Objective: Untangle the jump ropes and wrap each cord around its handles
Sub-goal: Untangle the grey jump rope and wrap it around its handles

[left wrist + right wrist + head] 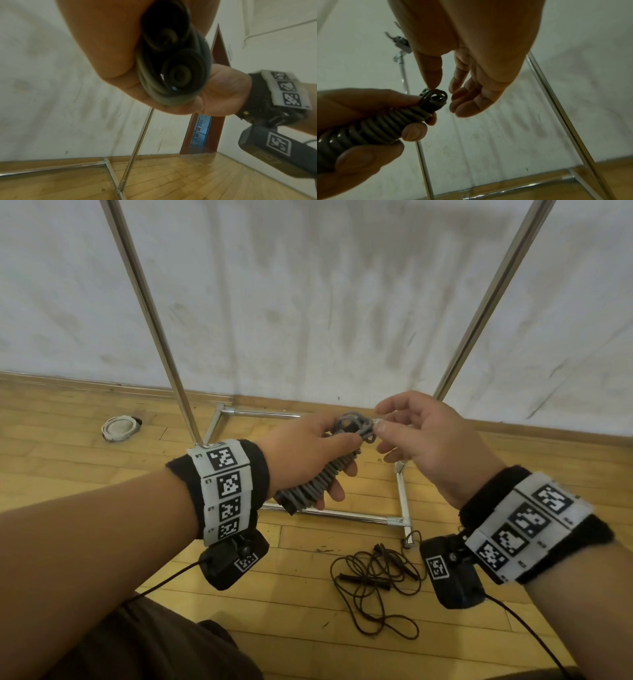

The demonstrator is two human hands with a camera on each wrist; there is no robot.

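A grey jump rope (325, 477), its cord wound in tight coils round its paired handles, lies in my left hand (308, 446), whose fingers and thumb curl round it. Its top end carries a few loose cord loops (435, 98). My right hand (394, 422) hovers at that end with fingers relaxed; its thumb (433, 79) touches the top loop and the other fingers (467, 105) stay apart from it. The left wrist view looks at the bundle's butt end (175, 73). A black jump rope (373, 577) lies loose and tangled on the floor below my hands.
A chrome rack (346, 515) stands on the wooden floor against a stained white wall, its uprights rising left and right of my hands. A white coiled thing (118, 428) lies on the floor at the left. A doorway (202, 132) shows in the left wrist view.
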